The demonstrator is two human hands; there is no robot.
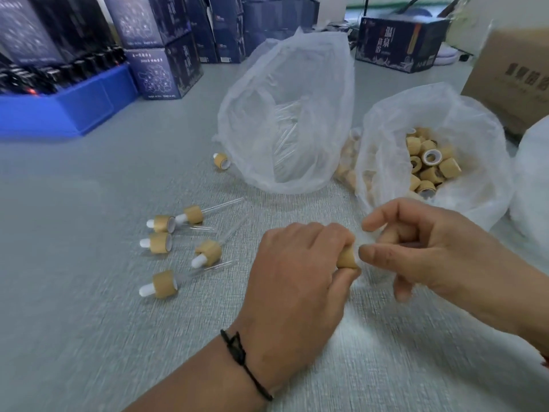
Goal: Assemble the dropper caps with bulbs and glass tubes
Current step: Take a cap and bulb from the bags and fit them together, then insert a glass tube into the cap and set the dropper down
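My left hand (297,275) grips a tan bamboo-look dropper cap (348,258) above the grey table. My right hand (421,248) is right beside it, thumb and forefinger curled and pinching at the cap's open end; whatever they pinch is blurred and cannot be made out. Several assembled droppers (193,215) with white bulbs and glass tubes lie on the table to the left. A clear bag of glass tubes (285,120) stands behind, and a bag of loose caps (427,162) sits at the right.
One loose cap (221,160) lies by the tube bag. A blue bin (68,105) of dark bottles and stacked dark boxes (163,69) stand at the back left. At the right edge are a cardboard carton (511,75) and another white bag (531,185).
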